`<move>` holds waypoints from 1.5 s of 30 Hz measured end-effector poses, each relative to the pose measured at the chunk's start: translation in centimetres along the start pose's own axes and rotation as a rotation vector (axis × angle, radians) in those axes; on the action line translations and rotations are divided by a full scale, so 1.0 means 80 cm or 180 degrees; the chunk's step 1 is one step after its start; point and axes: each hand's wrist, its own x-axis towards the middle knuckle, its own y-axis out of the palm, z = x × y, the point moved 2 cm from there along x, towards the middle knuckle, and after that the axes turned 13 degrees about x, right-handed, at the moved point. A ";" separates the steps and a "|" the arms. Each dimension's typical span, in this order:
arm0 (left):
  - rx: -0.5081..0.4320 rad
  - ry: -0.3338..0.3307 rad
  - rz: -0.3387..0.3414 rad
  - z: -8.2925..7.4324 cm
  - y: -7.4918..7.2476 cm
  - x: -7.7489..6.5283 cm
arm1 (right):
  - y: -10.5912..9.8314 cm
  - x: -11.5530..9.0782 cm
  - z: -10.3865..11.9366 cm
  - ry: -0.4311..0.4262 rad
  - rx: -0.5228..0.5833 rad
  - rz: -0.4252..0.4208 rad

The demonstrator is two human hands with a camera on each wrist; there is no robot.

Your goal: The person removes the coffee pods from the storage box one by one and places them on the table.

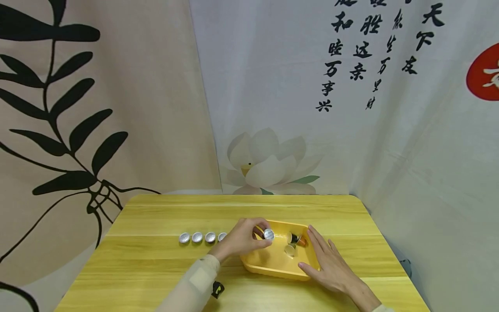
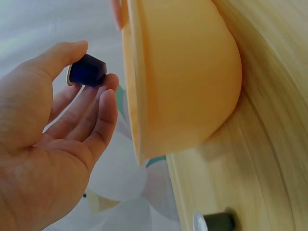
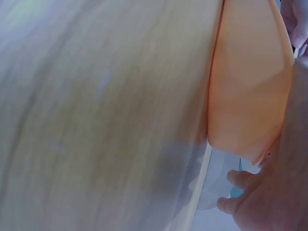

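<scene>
My left hand (image 1: 247,236) pinches a coffee capsule (image 1: 269,234) between thumb and fingers, over the left side of a yellow plastic bin (image 1: 273,271). In the left wrist view the capsule (image 2: 87,71) has a dark blue body, and the left hand (image 2: 62,115) is beside the bin wall (image 2: 187,82). Inside the bin lie several more capsules (image 1: 290,249), including black, orange and pale ones. With fingers extended, my right hand (image 1: 331,264) rests along the bin's right rim; the right wrist view shows this hand (image 3: 262,197) at the bin's end.
Left of the bin, several capsules (image 1: 197,237) stand in a row, silver lids up, partly covered by the left hand. A small black object with a yellow mark (image 1: 217,289) lies beside the left sleeve (image 1: 191,286). A printed curtain (image 1: 273,86) hangs behind the wooden table (image 1: 148,260).
</scene>
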 end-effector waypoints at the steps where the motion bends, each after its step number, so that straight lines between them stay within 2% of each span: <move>1: -0.0008 -0.0026 -0.0035 0.001 -0.002 -0.003 | 0.000 0.000 0.000 -0.0006 0.0005 0.0000; 8: -0.0036 -0.0109 -0.0277 0.014 -0.021 -0.031 | 0.000 0.000 0.000 -0.0020 0.0060 0.0010; 18: -0.0057 -0.0358 -0.0558 0.033 -0.050 -0.068 | -0.001 0.000 0.001 0.0002 0.0063 0.0026; 24: -0.0058 -0.0556 -0.0748 0.043 -0.062 -0.089 | -0.001 0.000 0.001 -0.0004 0.0046 0.0036; 30: -0.0199 -0.0805 -0.0744 0.056 -0.061 -0.110 | -0.002 0.000 0.002 0.0004 0.0055 0.0048; 38: -0.0280 -0.0857 -0.0723 0.079 -0.047 -0.133 | -0.001 0.001 0.003 -0.0010 0.0044 0.0050; 45: 0.0039 -0.0996 -0.0672 0.091 -0.033 -0.141 | -0.001 0.000 0.001 -0.0031 0.0040 0.0048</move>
